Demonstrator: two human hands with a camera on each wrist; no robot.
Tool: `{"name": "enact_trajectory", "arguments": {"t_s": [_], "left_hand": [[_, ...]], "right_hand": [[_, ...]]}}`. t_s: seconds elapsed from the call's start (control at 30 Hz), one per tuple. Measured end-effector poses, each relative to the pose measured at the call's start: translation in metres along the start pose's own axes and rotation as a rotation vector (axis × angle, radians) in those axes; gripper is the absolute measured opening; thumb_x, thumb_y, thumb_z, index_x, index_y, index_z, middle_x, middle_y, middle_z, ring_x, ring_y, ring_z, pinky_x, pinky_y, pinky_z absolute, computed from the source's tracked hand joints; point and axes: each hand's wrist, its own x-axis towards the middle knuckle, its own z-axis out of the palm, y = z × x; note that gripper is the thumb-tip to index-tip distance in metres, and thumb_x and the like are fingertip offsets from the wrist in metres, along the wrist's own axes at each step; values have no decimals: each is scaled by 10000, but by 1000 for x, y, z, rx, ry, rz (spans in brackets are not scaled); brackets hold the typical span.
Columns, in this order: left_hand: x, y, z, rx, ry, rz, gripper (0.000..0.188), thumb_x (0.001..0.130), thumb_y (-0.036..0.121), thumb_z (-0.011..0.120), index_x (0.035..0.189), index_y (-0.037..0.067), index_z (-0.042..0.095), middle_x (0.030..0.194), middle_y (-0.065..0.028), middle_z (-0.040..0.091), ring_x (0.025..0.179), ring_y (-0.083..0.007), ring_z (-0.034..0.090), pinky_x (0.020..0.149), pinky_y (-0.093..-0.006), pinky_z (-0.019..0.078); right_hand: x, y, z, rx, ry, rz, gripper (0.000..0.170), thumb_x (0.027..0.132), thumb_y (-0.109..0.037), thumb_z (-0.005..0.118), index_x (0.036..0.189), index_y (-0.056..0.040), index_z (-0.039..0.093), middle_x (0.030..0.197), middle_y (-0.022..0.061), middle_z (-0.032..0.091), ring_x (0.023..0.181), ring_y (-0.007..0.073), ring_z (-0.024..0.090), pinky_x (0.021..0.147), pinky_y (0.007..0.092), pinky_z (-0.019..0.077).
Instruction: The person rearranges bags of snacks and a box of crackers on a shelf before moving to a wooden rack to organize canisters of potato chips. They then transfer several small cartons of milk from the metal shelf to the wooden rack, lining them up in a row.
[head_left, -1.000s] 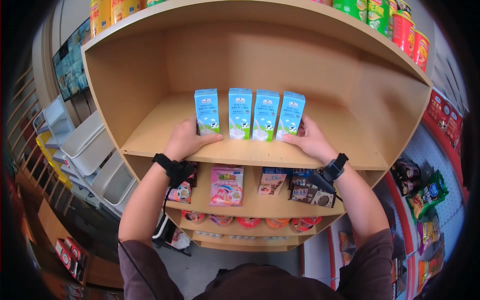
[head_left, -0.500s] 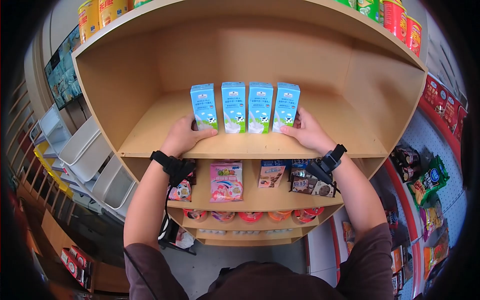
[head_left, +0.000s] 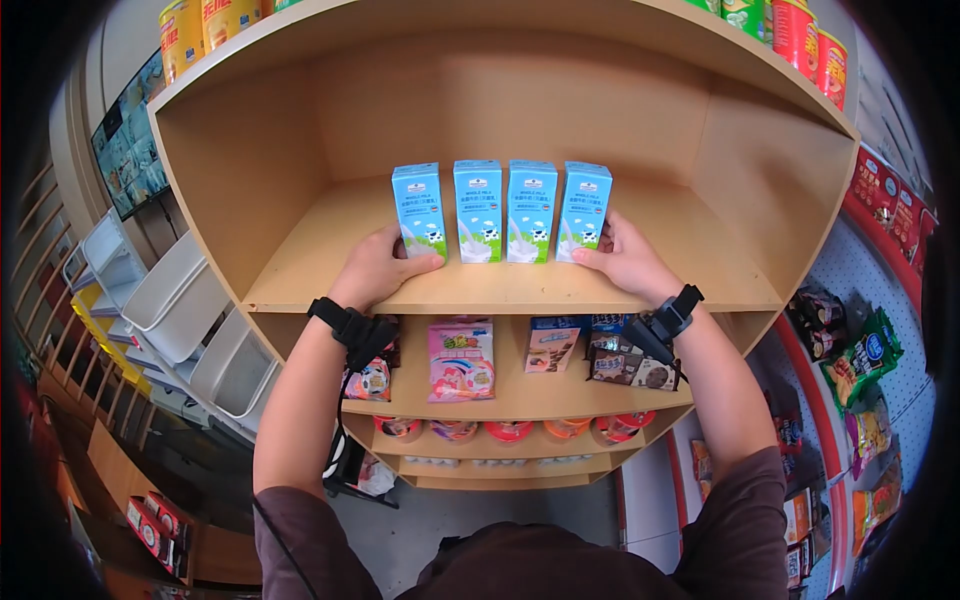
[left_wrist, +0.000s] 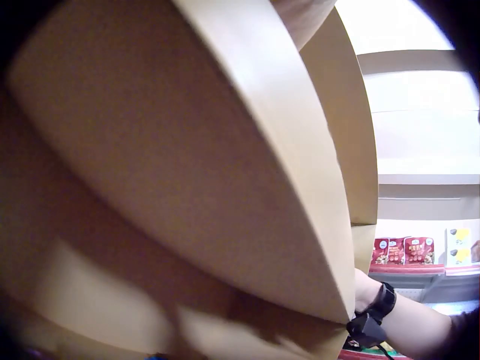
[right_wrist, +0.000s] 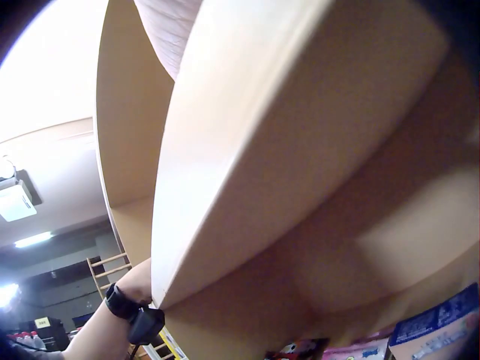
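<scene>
Four blue-and-white milk cartons would exceed a plain tally, so several stand upright in a row on the wooden shelf (head_left: pixel 500 287) in the head view. My left hand (head_left: pixel 375 268) holds the leftmost milk carton (head_left: pixel 419 212), thumb across its lower front and fingers at its left side, partly hidden behind it. At the other end, my right hand (head_left: pixel 632 262) grips the rightmost milk carton (head_left: pixel 584 210), its thumb on the lower front corner and its fingers round the right side. Between them stand two untouched cartons, a left one (head_left: pixel 478 210) and a right one (head_left: pixel 532 210). Both wrist views mostly show the shelf's underside and front edge.
Below, a shelf carries a pink snack bag (head_left: pixel 461 358), a brown-and-blue box (head_left: pixel 551 345) and dark cookie packs (head_left: pixel 632 360). Chip cans (head_left: pixel 795 40) stand on top. White bins (head_left: pixel 180 300) are at the left, and hanging snack bags (head_left: pixel 862 358) at the right.
The leftmost carton has moved slightly right, narrowing the gap to its neighbour, with my left hand still on it. My right hand keeps its hold. The head view has shifted a little.
</scene>
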Motion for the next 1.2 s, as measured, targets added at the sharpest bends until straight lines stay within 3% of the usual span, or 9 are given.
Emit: {"name": "enact_trajectory", "arguments": {"t_s": [0.43, 0.6, 0.67, 0.83, 0.93, 0.97, 1.0, 1.1, 1.2], "left_hand": [[2, -8, 6, -15, 1, 62, 595, 823, 385, 830, 1214, -25, 648, 1039, -137, 732, 905, -233, 692, 827, -363, 537], [4, -27, 9, 56, 179, 139, 709, 791, 402, 860, 1293, -14, 583, 900, -103, 686, 828, -227, 660, 778, -354, 537], [1, -30, 9, -51, 263, 127, 735, 790, 382, 871, 1336, 5, 555, 910, -81, 647, 832, -214, 630, 771, -354, 530], [-86, 15, 33, -205, 621, 279, 501, 1009, 172, 650, 1443, 5, 464, 1164, -87, 560, 1039, -177, 550, 892, -333, 491], [-160, -14, 103, -294, 664, 344, 369, 1030, 144, 621, 1342, -33, 532, 1113, -89, 596, 976, -171, 583, 891, -304, 498], [-178, -73, 132, -391, 491, 233, 314, 1015, 127, 640, 1295, -4, 578, 1051, -54, 594, 904, -135, 565, 848, -276, 485], [-225, -13, 170, -108, 432, 62, 422, 977, 178, 710, 1309, -45, 576, 1248, -229, 632, 1027, -286, 621, 897, -394, 519], [-289, -76, 272, -221, -163, -233, 537, 990, 224, 695, 1422, -46, 526, 1425, -259, 553, 1260, -294, 546, 1102, -422, 406], [-316, 22, 332, -684, -439, -76, 322, 967, 47, 673, 1281, 49, 601, 953, 4, 570, 844, -103, 526, 792, -265, 461]], "right_hand": [[-1, -1, 1, 85, 46, -38, 684, 854, -61, 804, 1414, 70, 434, 1223, 129, 656, 1086, 179, 643, 972, 311, 514], [-16, 1, -9, -218, 113, 23, 880, 807, -299, 842, 1445, 101, 386, 1252, 247, 641, 1021, 272, 679, 871, 375, 568], [-48, -18, -7, -403, 159, 12, 789, 877, -214, 790, 1483, 47, 359, 1366, 245, 574, 1104, 282, 652, 948, 385, 546], [-189, -30, -5, -462, 321, -496, 412, 886, -122, 700, 1268, -37, 573, 1149, 170, 625, 1071, 342, 620, 925, 431, 517], [-315, 5, -7, -514, 277, -241, 242, 912, -129, 675, 1133, -51, 615, 1049, 133, 644, 1041, 338, 609, 890, 442, 510], [-363, 20, -8, -461, 277, -61, 214, 925, -145, 661, 1119, -60, 628, 1037, 134, 643, 1025, 345, 610, 888, 440, 509], [-416, 45, -8, -430, 321, 98, 207, 919, -136, 647, 1113, -62, 638, 1034, 143, 642, 1017, 350, 610, 887, 444, 509], [-587, 69, 3, -796, 396, 447, 224, 836, -61, 649, 1058, -79, 681, 990, 126, 662, 1022, 340, 634, 894, 462, 517], [-733, 24, 13, -795, 732, 821, 299, 761, -55, 725, 1057, -58, 682, 1041, 150, 688, 1040, 355, 655, 916, 449, 529]]}}
